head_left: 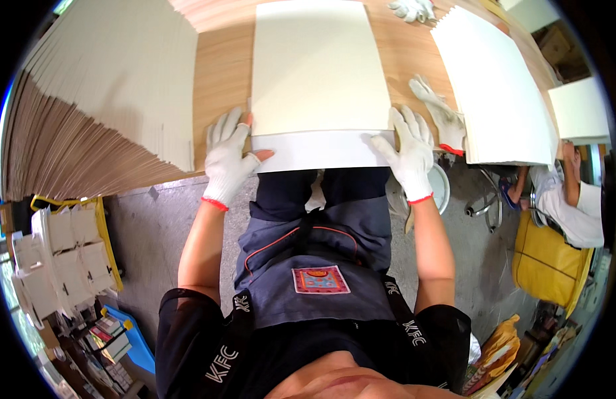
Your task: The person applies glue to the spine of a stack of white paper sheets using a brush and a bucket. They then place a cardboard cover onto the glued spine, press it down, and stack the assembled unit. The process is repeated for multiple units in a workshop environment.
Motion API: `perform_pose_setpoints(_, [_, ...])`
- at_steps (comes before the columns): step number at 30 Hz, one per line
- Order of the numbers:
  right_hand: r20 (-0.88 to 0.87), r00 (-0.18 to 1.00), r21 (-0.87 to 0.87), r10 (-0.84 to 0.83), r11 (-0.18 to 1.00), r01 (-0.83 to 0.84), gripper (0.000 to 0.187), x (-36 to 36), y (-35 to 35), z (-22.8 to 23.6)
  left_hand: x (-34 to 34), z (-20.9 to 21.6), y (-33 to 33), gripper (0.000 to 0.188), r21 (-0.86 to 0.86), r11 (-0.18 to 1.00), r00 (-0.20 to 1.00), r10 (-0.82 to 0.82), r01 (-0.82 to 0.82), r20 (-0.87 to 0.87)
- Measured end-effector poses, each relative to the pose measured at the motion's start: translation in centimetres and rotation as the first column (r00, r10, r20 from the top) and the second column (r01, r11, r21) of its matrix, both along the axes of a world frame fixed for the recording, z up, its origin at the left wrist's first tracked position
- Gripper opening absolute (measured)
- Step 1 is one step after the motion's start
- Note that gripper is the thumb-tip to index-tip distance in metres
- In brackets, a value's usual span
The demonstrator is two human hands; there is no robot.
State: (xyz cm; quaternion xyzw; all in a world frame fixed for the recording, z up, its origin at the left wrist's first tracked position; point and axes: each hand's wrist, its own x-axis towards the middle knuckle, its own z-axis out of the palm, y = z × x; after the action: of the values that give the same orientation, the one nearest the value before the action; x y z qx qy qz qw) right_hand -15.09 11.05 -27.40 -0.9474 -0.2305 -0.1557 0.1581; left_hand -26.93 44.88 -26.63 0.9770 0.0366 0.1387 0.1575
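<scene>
Left hand (227, 159) and right hand (406, 151), in white knit gloves, press flat with fingers spread on the near edge of a cream board sheet (312, 73) lying on the wood-grain worktop (221, 73). Risk: the smooth sheet skews if pressure is uneven. A fanned stack of sheets (108, 86) lies left

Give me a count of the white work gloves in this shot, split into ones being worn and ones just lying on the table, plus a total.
Worn gloves: 2, on the left hand and the right hand, both pressing the cream sheet at the table edge.
Loose gloves on the table: 2, a glove beside the right hand and a glove at the far edge.
Total: 4
</scene>
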Motion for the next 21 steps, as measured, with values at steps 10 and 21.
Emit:
perform_pose_setpoints(10, [0.022, 1.0, -0.007, 0.021, 1.0, -0.021, 0.074, 0.2, -0.3, -0.5, -0.1, 0.8, -0.4, 0.076, -0.037, 0.999, 0.999, 0.032, -0.033, -0.014])
perform_pose_setpoints(21, [-0.045, 0.996, 0.12, 0.083, 0.99, -0.077, 0.071, 0.1, -1.2, 0.4, 1.8, 5.4, -2.2, 0.08, 0.024, 0.964, 0.944, -0.255, 0.266, -0.21])
